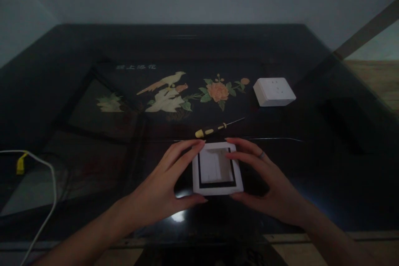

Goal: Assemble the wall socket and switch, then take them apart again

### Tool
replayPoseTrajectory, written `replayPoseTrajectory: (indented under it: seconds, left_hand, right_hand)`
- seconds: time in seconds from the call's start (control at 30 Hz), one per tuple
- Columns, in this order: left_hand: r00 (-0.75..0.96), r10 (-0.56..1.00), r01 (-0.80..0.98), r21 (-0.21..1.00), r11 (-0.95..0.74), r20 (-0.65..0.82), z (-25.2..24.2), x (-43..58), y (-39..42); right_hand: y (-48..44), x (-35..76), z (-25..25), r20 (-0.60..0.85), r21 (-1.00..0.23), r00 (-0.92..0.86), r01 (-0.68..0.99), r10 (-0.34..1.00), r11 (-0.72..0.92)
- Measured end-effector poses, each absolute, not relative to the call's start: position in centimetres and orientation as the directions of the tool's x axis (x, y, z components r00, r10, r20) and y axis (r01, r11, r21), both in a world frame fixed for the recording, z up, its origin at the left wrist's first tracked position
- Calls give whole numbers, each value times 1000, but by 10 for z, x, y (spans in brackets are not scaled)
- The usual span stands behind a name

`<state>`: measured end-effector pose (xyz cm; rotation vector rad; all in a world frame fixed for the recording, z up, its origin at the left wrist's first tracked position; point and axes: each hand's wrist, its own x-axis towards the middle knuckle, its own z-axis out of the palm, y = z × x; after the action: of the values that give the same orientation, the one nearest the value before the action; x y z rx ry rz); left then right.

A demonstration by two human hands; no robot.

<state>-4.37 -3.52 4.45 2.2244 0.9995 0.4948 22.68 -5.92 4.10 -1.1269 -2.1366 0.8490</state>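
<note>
A white square box-like frame [215, 191] with a dark inner border sits just above or on the dark table, its open middle facing up. My left hand [168, 176] holds its left side, fingertips at the far left corner and thumb at the near edge. My right hand [268, 176], with a ring on one finger, grips the right side, one fingertip reaching over the inner edge. Just beyond the frame lies a screwdriver [211, 130] with a black and yellow handle, its shaft pointing right.
A white socket box [274, 91] with small holes in its top stands farther back on the right. The glossy black table [199, 45] carries a bird-and-flower picture. At the left runs a white cable [53, 178] with a yellow tag [20, 164].
</note>
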Motion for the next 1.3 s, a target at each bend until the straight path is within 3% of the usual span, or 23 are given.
replayPoseTrajectory:
  seconds: [0.53,1.3]
  left_hand:
    - [654,756,496,731,-468,40,34,-39,-34]
    - [592,802,486,828,-280,-76,33,-35,-34]
  right_hand:
    - [-60,225,31,6,-803,-450,530,893,272]
    - [-57,222,31,-57,-841,-389,516,920,166]
